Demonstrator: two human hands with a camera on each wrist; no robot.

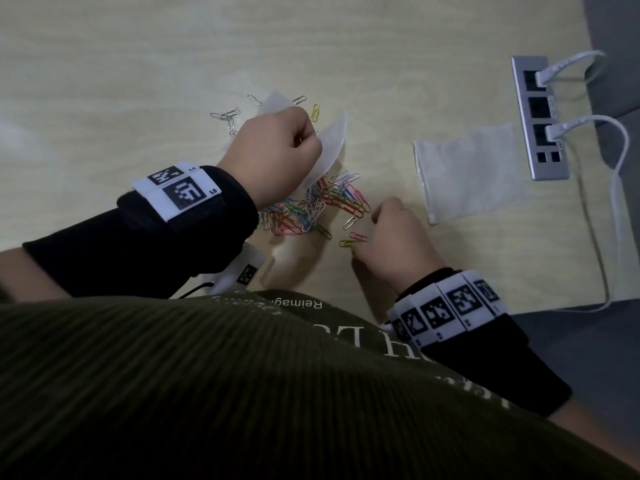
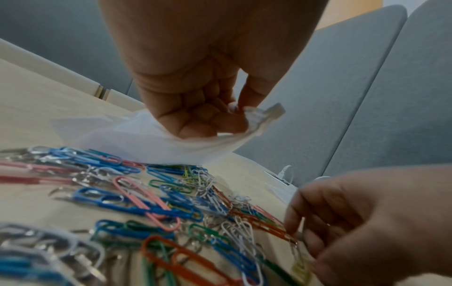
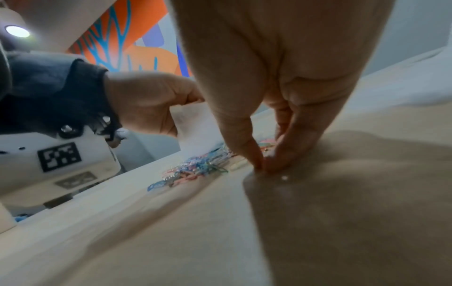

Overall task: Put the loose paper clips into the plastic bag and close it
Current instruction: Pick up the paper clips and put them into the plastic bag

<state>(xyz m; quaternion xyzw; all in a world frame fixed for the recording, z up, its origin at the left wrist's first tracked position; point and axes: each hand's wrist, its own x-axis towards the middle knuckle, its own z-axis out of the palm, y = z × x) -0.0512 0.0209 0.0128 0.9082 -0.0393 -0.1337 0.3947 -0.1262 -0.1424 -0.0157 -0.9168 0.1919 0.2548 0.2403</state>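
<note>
A heap of coloured paper clips (image 1: 311, 207) lies on the pale wooden table (image 1: 138, 81), right in front of me. My left hand (image 1: 313, 138) hovers above the heap's far side and pinches the rim of a translucent plastic bag (image 1: 332, 143). In the left wrist view the bag (image 2: 146, 135) hangs down from that pinch (image 2: 240, 112) to the table behind the clips (image 2: 159, 209). My right hand (image 1: 367, 233) is down at the heap's right edge. Its thumb and forefinger (image 3: 264, 166) meet on the tabletop, pinching a clip (image 2: 297, 249).
A second, flat plastic bag (image 1: 467, 174) lies on the table to the right. Past it is a silver power strip (image 1: 540, 116) with white cables (image 1: 620, 188) plugged in. A few silver clips (image 1: 227, 116) and a yellow one (image 1: 315, 112) are scattered beyond the held bag.
</note>
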